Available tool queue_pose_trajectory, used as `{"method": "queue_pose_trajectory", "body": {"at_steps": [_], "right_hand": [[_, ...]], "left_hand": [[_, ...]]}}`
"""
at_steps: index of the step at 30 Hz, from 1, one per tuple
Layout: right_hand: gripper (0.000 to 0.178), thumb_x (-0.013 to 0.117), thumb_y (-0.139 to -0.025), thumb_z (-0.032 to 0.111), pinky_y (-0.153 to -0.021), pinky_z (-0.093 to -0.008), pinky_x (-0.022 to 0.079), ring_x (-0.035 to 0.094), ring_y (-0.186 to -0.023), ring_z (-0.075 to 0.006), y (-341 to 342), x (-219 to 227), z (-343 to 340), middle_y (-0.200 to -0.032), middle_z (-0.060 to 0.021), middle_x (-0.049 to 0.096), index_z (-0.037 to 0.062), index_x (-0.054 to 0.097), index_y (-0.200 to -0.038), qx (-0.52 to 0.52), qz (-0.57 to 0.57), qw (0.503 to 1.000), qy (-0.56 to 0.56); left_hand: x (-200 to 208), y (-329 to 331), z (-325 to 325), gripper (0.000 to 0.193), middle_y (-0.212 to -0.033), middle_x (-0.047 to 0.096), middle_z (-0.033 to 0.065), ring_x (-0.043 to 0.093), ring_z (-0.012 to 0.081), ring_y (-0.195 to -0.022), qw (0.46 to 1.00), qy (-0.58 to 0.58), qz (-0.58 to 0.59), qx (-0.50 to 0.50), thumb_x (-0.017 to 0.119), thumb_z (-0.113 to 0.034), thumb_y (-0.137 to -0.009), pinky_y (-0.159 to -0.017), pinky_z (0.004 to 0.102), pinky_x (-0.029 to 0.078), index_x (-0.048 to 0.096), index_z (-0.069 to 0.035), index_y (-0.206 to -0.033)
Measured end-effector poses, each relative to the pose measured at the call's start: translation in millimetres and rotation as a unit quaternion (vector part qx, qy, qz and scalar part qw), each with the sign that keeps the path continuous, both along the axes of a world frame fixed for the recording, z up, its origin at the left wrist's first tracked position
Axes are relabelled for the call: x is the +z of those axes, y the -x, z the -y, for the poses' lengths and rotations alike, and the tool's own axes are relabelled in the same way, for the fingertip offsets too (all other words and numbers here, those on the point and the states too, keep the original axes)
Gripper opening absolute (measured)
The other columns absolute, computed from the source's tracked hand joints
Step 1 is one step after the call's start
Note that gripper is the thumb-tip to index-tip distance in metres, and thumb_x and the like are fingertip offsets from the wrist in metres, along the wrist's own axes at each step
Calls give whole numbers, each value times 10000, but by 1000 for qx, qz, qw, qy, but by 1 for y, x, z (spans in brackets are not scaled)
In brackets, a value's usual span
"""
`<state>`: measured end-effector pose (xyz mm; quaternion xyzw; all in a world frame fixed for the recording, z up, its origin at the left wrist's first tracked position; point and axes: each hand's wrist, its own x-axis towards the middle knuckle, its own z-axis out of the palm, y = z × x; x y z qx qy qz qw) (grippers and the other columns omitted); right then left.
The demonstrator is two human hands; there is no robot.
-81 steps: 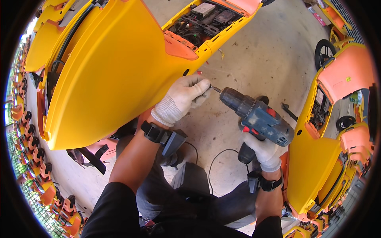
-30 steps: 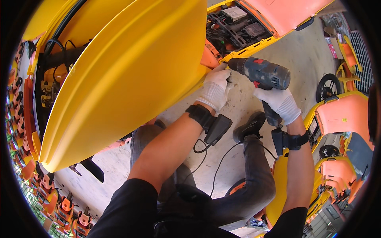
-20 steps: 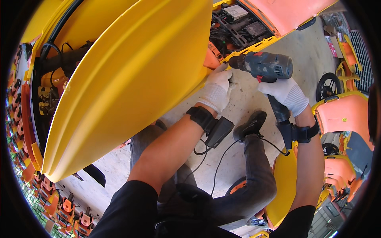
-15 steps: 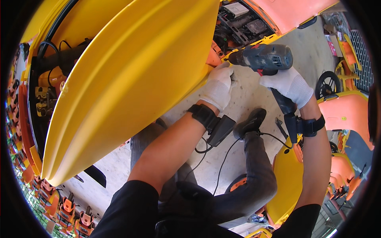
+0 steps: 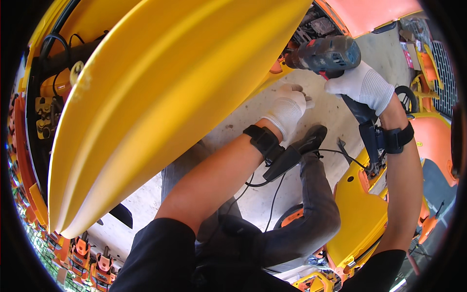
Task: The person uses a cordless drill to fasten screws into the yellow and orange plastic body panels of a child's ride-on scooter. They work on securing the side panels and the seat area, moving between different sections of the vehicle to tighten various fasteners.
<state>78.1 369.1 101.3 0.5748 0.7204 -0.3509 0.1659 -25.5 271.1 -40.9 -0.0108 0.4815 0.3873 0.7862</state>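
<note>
1. Gripping dark-blue, pistol-shaped power drill [image 5: 331, 54] by the handle, white knit-gloved right hand [image 5: 366, 87] closed around it.
2. Pointing drill leftward, far right of centre, beside large curved yellow panel [image 5: 165, 112]; cannot tell if touching.
3. Observed white knit-gloved left hand [image 5: 289, 106] nearer, fingers loosely curled; cannot tell if holding anything.
</note>
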Motion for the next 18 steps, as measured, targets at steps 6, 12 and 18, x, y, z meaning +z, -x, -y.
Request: {"method": "queue_pose_trajectory", "body": {"at_steps": [6, 12, 18], "right_hand": [[324, 669, -678, 231, -689, -351, 522, 621, -682, -278, 1, 1, -7, -737, -187, 658, -24, 662, -878, 17, 67, 998, -3], [330, 652, -693, 214, -701, -364, 524, 627, -710, -325, -5, -8, -7, -771, -217, 661, -19, 652, -926, 41, 40, 998, -41], [323, 652, -694, 182, -718, -379, 525, 629, -753, -366, -5, -8, -5, -805, -225, 664, -1, 651, -960, 32, 44, 998, -31]], "left_hand": [[9, 8, 10, 299, -1093, 611, 223, 649, 326, -1081, 990, -32, 137, 16, 385, 36, -968, -969, 385, 557, 481, 117, -1239], [28, 7, 2, 271, -1050, 621, 225, 684, 313, -967, 998, -13, 58, -14, 389, 53, -962, -908, 370, 586, 510, 132, -1191], [20, 7, 2, 245, -1035, 621, 224, 683, 310, -954, 996, -21, 88, 11, 406, 45, -961, -887, 382, 597, 517, 147, -1153]]}}
